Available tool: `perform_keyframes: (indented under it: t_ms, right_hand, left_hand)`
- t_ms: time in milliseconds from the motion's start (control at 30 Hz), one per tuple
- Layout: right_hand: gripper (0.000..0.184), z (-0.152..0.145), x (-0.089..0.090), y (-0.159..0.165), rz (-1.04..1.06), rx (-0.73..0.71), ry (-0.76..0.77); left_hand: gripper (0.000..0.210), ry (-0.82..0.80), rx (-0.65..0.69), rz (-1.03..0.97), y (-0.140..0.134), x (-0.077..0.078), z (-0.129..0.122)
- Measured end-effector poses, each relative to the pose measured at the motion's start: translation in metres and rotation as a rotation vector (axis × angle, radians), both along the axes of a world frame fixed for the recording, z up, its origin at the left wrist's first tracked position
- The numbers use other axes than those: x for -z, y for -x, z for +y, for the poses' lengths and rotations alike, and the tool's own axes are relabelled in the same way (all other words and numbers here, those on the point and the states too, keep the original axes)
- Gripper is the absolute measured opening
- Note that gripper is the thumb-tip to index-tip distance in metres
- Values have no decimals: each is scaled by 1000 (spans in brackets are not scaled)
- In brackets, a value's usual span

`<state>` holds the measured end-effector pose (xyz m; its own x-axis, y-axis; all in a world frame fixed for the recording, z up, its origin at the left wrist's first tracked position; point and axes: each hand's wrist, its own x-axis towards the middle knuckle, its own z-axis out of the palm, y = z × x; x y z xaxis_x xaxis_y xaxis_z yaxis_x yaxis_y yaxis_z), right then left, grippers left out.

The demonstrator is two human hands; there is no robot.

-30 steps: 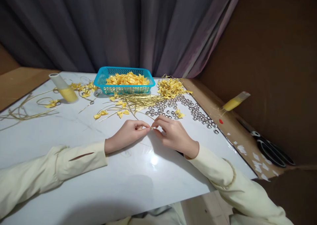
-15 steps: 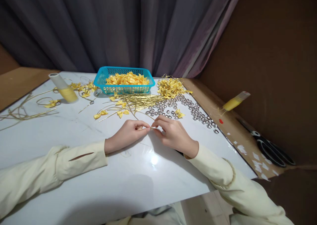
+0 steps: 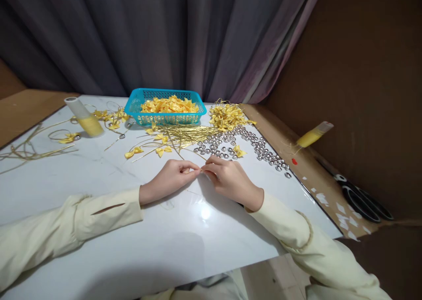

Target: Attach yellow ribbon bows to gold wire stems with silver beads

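Note:
My left hand (image 3: pixel 176 177) is closed in a pinch, thumb against forefinger, at the middle of the table. Tip to tip with it, my right hand (image 3: pixel 231 179) pinches too. Between the fingertips a tiny glint of gold cord (image 3: pixel 201 170) shows; the rest of it is hidden by the fingers. Just beyond the hands lies a bundle of straight gold cords (image 3: pixel 187 135). Silver ring-like beads (image 3: pixel 263 150) are spread to the right, with a yellow bow (image 3: pixel 238 151) among them. Several loose yellow bows (image 3: pixel 133 152) lie to the left.
A blue basket (image 3: pixel 165 119) full of yellow bows stands at the back, beside a pile of corded bows (image 3: pixel 227 116). A yellow-filled tube (image 3: pixel 86 119) stands at left. On the right cardboard lie another tube (image 3: pixel 314 134), black scissors (image 3: pixel 359 199) and paper scraps (image 3: pixel 343 218).
The fingers of my right hand have closed in against the left fingertips, covering more of the small piece between them. My left hand has stayed in place.

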<state>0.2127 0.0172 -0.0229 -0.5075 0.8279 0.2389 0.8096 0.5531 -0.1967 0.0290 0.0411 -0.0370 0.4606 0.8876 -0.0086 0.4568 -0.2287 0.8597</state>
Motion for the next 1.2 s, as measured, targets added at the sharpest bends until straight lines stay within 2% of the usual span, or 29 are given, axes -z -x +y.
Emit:
perform_keyframes:
  t_ms: [333, 667, 867, 1000, 1200]
  right_hand:
    - [31, -1, 0, 2, -124, 3, -14]
    - [23, -5, -2, 10, -288, -63, -92]
    - [17, 3, 1, 1, -72, 13, 16]
    - [11, 7, -1, -2, 35, 15, 89]
    - [12, 10, -11, -5, 152, -16, 177]
  left_hand:
    - [26, -31, 8, -8, -1, 1, 0]
    - [28, -25, -1, 0, -1, 3, 3]
    - [23, 2, 26, -74, -1, 1, 3]
    - [24, -1, 33, -64, 0, 2, 3]
    - [24, 1, 34, -36, 0, 2, 2]
